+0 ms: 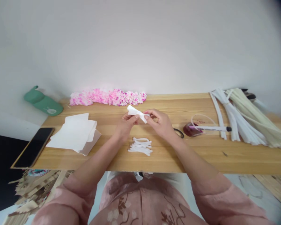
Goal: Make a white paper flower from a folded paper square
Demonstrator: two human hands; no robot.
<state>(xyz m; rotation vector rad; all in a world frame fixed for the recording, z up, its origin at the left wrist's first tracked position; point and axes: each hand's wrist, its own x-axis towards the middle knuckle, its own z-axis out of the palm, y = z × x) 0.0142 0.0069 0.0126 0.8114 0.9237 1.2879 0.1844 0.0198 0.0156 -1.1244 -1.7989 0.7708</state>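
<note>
Left hand (128, 122): pinching gathered white sheet (133, 110); right hand (160, 122): pinching its right end; sheet: 12 o'clock from white strips (140, 146); green bottle (43, 101): 9 o'clock from hands, white emblem (51, 110); marker (210, 128): 3 o'clock, print illegible

hands (161, 124) near each other; fingertips (152, 121) pinched; forearms (189, 153) converging forward
</note>
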